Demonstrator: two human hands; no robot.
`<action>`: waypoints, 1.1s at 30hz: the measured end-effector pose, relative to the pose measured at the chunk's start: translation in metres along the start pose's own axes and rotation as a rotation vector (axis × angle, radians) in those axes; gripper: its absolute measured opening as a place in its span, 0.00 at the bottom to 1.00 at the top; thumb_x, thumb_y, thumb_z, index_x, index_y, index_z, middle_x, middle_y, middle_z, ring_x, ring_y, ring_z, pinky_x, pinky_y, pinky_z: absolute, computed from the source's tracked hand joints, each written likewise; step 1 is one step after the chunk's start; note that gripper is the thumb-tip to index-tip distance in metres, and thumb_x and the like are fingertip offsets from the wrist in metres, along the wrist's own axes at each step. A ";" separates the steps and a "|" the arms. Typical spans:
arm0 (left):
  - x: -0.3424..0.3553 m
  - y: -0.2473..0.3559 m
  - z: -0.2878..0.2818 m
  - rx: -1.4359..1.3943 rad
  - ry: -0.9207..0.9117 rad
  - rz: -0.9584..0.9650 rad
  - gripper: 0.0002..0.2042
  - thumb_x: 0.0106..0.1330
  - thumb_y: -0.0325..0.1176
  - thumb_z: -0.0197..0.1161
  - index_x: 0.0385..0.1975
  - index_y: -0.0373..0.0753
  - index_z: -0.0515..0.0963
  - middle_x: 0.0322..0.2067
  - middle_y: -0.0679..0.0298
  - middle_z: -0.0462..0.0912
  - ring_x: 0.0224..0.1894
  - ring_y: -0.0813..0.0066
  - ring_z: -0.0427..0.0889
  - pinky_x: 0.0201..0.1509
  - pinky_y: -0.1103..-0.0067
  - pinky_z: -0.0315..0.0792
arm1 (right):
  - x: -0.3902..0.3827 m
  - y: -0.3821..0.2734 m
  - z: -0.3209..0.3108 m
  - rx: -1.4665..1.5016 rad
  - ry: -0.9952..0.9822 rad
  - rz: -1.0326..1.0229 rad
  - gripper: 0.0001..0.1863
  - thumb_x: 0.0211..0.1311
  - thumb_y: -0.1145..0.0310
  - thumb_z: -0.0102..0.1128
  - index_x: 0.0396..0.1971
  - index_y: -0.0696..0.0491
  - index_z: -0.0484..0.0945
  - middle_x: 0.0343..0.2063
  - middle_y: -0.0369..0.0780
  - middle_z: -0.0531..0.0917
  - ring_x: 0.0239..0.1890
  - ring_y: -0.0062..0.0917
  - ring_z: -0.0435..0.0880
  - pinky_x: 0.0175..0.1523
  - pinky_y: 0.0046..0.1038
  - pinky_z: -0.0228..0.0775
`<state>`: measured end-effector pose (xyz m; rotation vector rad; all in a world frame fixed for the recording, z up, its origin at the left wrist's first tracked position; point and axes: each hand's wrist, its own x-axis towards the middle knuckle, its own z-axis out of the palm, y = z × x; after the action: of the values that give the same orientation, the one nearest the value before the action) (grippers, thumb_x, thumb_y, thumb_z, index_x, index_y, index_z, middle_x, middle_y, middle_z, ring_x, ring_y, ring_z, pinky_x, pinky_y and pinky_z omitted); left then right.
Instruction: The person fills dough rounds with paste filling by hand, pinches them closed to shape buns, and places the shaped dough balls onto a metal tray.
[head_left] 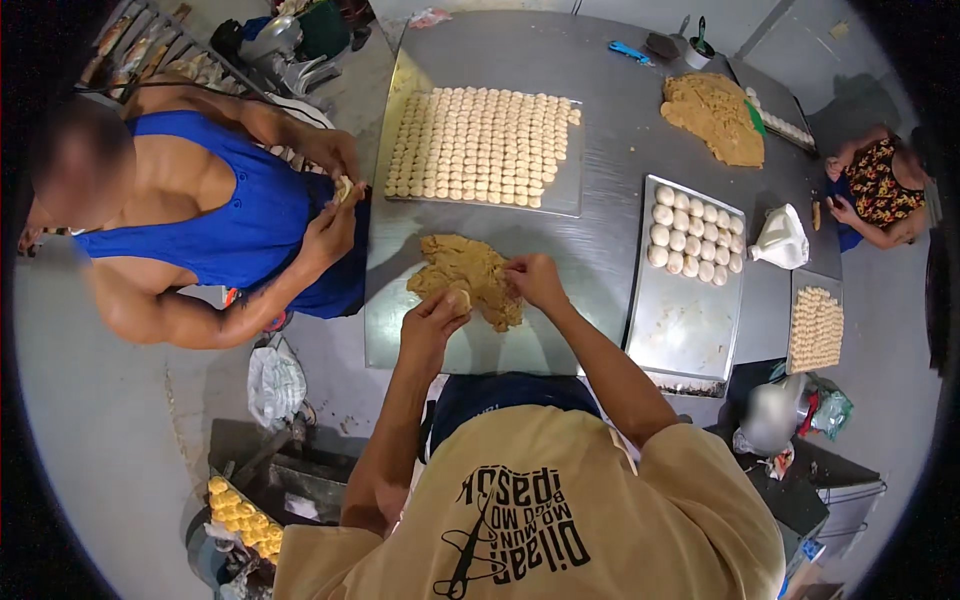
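Tan paste (450, 262) lies in a ragged, flattened slab at the near edge of the grey metal desk (615, 140), right in front of the person. The left hand (432, 325) holds a small pale dough round (460, 301) between thumb and fingers, above the slab's lower left part. The right hand (535, 280) has its fingertips drawn together at the slab's right side, touching it; whether they grip a bit of paste, I cannot tell.

Beyond the slab sits a wide tray (567, 190) filled with close rows of small pale dough balls (475, 145). To the right, a second tray (682, 325) bears larger dough balls (692, 235) on its far half, its near half bare. Just beside it stands a white plastic container (782, 240), and farther back lies a bigger mound of tan paste (712, 115).

At left, a co-worker in a blue sleeveless top (205, 200) holds a small pale piece (343, 190) in both hands. Another person (885, 195) is at the far right.
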<state>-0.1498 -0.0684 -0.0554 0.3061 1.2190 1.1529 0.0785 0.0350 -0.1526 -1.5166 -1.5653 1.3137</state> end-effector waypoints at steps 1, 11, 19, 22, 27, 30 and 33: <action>-0.002 0.002 0.001 0.001 -0.003 0.000 0.23 0.78 0.32 0.70 0.64 0.21 0.78 0.54 0.53 0.87 0.53 0.64 0.90 0.61 0.69 0.88 | 0.002 0.004 0.002 0.000 0.003 0.000 0.21 0.53 0.60 0.86 0.38 0.62 0.91 0.25 0.45 0.91 0.30 0.29 0.91 0.37 0.33 0.82; -0.029 0.007 0.057 0.320 -0.300 0.092 0.23 0.77 0.26 0.69 0.69 0.28 0.78 0.59 0.53 0.86 0.57 0.64 0.88 0.63 0.69 0.85 | -0.094 -0.083 -0.062 0.752 -0.474 0.398 0.31 0.83 0.49 0.62 0.68 0.60 0.79 0.59 0.43 0.87 0.58 0.28 0.87 0.65 0.33 0.79; -0.014 -0.021 0.115 0.457 -0.524 0.151 0.24 0.79 0.28 0.68 0.71 0.25 0.74 0.54 0.55 0.89 0.51 0.73 0.88 0.58 0.74 0.84 | -0.143 -0.107 -0.126 0.463 -0.151 0.138 0.25 0.73 0.80 0.69 0.68 0.63 0.80 0.57 0.44 0.90 0.59 0.23 0.87 0.66 0.28 0.79; -0.015 -0.022 0.140 0.530 -0.557 0.068 0.22 0.81 0.29 0.66 0.69 0.25 0.76 0.53 0.56 0.88 0.50 0.72 0.88 0.58 0.72 0.86 | -0.154 -0.096 -0.138 0.403 0.002 0.092 0.24 0.69 0.76 0.76 0.63 0.63 0.84 0.52 0.44 0.92 0.49 0.21 0.89 0.56 0.26 0.82; -0.017 -0.018 0.160 0.311 -0.620 -0.136 0.17 0.83 0.32 0.63 0.65 0.29 0.78 0.54 0.56 0.88 0.54 0.66 0.89 0.59 0.66 0.86 | -0.162 -0.087 -0.156 0.535 0.144 0.093 0.22 0.64 0.73 0.81 0.57 0.62 0.87 0.47 0.41 0.92 0.44 0.19 0.88 0.52 0.26 0.83; -0.018 -0.019 0.165 0.097 -0.595 -0.184 0.14 0.83 0.31 0.62 0.60 0.31 0.80 0.54 0.55 0.88 0.56 0.64 0.89 0.60 0.64 0.85 | -0.174 -0.104 -0.161 0.343 0.244 0.026 0.24 0.62 0.72 0.83 0.57 0.60 0.87 0.44 0.41 0.90 0.41 0.20 0.88 0.49 0.26 0.83; -0.021 -0.019 0.170 -0.033 -0.582 -0.197 0.11 0.82 0.29 0.62 0.58 0.32 0.80 0.53 0.55 0.88 0.56 0.63 0.88 0.62 0.63 0.84 | -0.177 -0.117 -0.156 0.085 0.303 -0.067 0.25 0.62 0.72 0.83 0.59 0.59 0.86 0.43 0.42 0.90 0.41 0.21 0.88 0.47 0.26 0.83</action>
<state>0.0063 -0.0314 0.0083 0.4491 0.6980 0.8298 0.2077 -0.0811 0.0460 -1.5154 -1.3394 1.0437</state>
